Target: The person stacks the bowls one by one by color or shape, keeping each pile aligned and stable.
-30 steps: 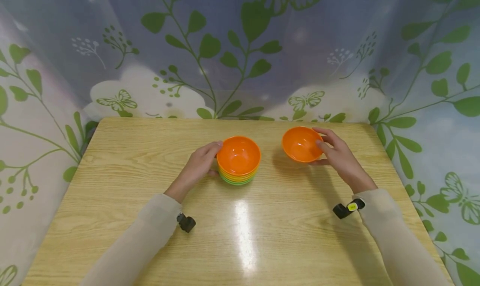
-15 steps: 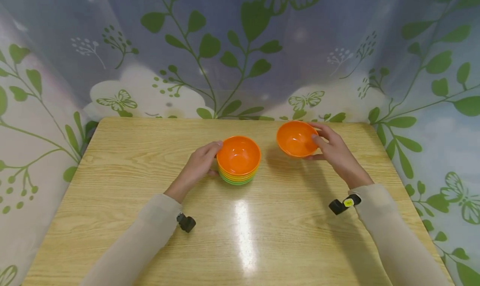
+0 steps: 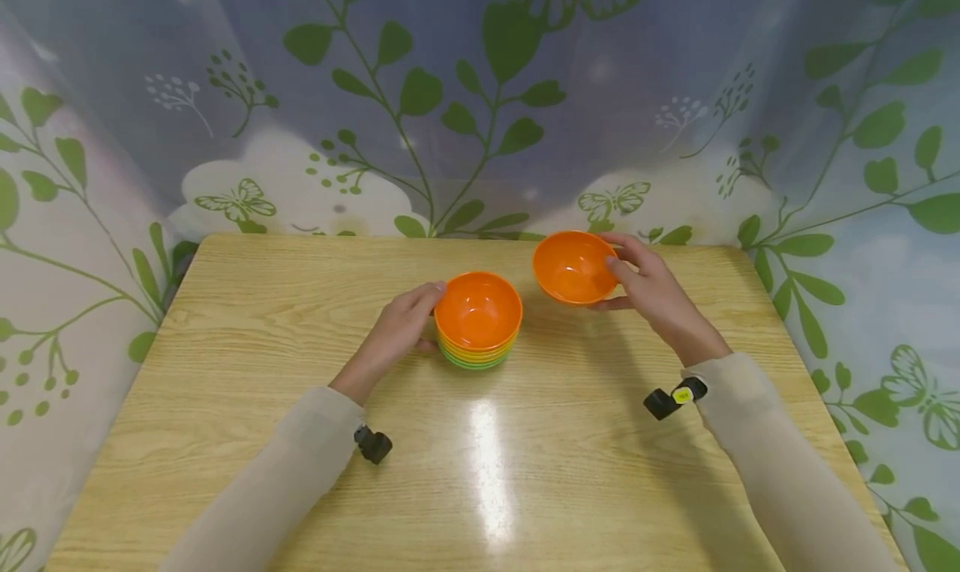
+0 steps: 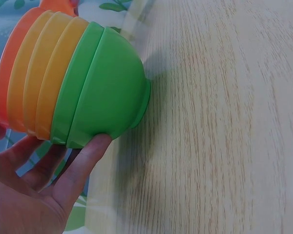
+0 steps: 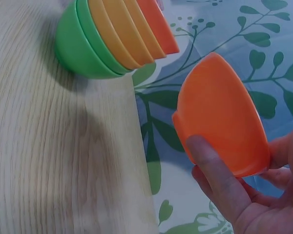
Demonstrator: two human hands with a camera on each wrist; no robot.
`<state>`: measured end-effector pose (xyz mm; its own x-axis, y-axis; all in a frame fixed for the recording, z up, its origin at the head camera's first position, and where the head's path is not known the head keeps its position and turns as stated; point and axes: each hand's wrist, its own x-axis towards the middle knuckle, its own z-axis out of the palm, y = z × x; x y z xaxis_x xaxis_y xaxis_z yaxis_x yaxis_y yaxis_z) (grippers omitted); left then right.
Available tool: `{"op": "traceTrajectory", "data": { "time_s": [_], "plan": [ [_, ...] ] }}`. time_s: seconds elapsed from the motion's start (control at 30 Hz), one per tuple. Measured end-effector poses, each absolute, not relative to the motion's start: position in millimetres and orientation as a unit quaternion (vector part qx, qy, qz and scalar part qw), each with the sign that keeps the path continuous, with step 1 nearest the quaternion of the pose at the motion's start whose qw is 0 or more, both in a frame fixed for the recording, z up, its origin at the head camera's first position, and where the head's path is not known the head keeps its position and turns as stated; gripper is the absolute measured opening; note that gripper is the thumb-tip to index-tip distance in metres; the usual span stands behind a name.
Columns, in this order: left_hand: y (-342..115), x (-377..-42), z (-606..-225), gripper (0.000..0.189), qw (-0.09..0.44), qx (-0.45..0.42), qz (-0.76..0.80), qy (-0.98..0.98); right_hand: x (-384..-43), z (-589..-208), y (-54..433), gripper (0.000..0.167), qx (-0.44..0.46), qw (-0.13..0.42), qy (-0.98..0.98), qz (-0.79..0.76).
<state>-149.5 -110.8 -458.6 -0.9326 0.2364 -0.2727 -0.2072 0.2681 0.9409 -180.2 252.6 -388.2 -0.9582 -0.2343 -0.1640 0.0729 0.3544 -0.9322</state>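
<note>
A stack of nested bowls, orange on top with yellow and green ones below, stands upright near the middle of the table. Curled around its left side, my left hand grips it, thumb at the orange rim. In the left wrist view a finger of that hand lies against the lowest green bowl. To the right and farther back, my right hand holds a single orange bowl by its right side, raised over the table with its mouth up. The right wrist view shows this orange bowl apart from the stack, fingers against its outside.
The wooden table has its back edge close behind the held bowl. A patterned curtain with leaves and butterflies hangs behind and at both sides. Each wrist wears a small black camera.
My right hand has carried the orange bowl left and toward the back of the table, nearer the stack. My left hand and the stack have stayed in place.
</note>
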Motion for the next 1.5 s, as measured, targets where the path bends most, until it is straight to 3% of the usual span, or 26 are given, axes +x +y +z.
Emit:
{"op": "traceTrajectory", "data": {
  "time_s": [1.5],
  "plan": [
    [-111.9, -151.3, -460.0, 0.07, 0.18, 0.01, 0.597, 0.782, -181.5, -373.3, 206.3, 0.05, -0.08, 0.16, 0.8, -0.573]
  ]
}}
